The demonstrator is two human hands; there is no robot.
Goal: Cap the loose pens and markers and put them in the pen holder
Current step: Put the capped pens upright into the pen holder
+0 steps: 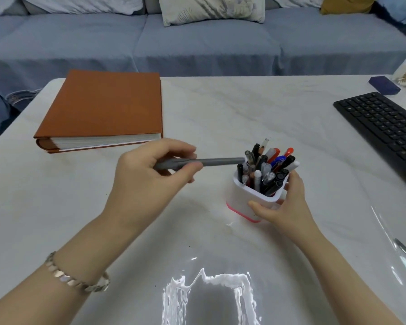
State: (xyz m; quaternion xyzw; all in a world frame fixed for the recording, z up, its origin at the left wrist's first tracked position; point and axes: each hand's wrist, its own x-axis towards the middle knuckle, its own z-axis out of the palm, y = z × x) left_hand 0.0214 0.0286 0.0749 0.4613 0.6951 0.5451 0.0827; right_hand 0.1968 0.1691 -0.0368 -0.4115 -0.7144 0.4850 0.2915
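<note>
The left grip point(150, 170) pinches a slim grey pen point(220, 161) between thumb and fingers and holds it level above the white marble table point(220, 109). The pen's far end reaches the tops of the pens standing in the white square pen holder with pink base point(242, 198). The right grip point(288, 202) curls around this holder from its right side. A thick brown album point(103, 106) lies at the back left.

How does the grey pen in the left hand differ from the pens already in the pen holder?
Pose: the grey pen lies nearly level; the pens in the holder stand upright or lean.
Support: the left hand pinches the grey pen; the others sit in the white pen holder, gripped by the right hand.
Colour: plain grey against mixed black, white, red, blue.
All are slim writing tools.
</note>
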